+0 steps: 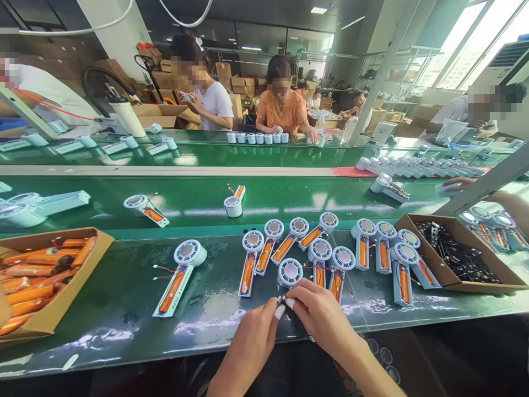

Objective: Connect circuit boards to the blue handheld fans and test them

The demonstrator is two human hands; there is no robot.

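My left hand (pixel 257 330) and my right hand (pixel 320 311) meet near the front edge of the green bench, fingertips pinched together. Between them is a small black part (pixel 281 300), mostly covered by the fingers. White covers show on the digits at the pinch. Just beyond them a light-blue handheld fan body (pixel 290 272) lies face up, its handle hidden by my hands. Several similar fan bodies (pixel 319 250) lie around it, with orange batteries and thin red wires in their open handles. Another fan body (pixel 177 281) lies apart to the left.
A cardboard box of orange batteries (pixel 88 281) stands at left. At right, another cardboard box (pixel 475 286) holds small black parts. Behind the bench, a green conveyor (pixel 198 198) carries more fan bodies. Several co-workers sit across the line; another person's arm (pixel 510 204) reaches in from the right.
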